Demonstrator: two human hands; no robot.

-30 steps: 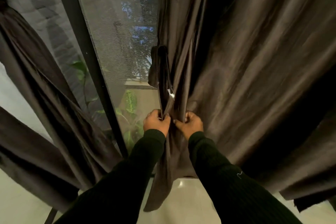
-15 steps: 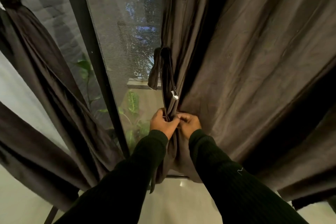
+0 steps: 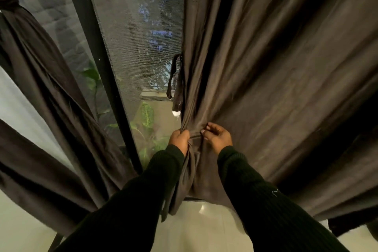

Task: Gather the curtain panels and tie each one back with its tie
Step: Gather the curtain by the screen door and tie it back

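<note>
1. The inner edge of the right curtain panel (image 3: 266, 88) is held bunched in the closed left hand (image 3: 180, 140).
2. The right hand (image 3: 217, 138), half open, only touches the folds beside it; nothing is gripped.
3. The tie (image 3: 173, 80) hangs loose just above the hands, at the panel's edge.
4. More folds should be gathered inward before the tie is wrapped, so that no fabric slips out.
5. The left curtain panel (image 3: 47, 88) seems already tied.
</note>
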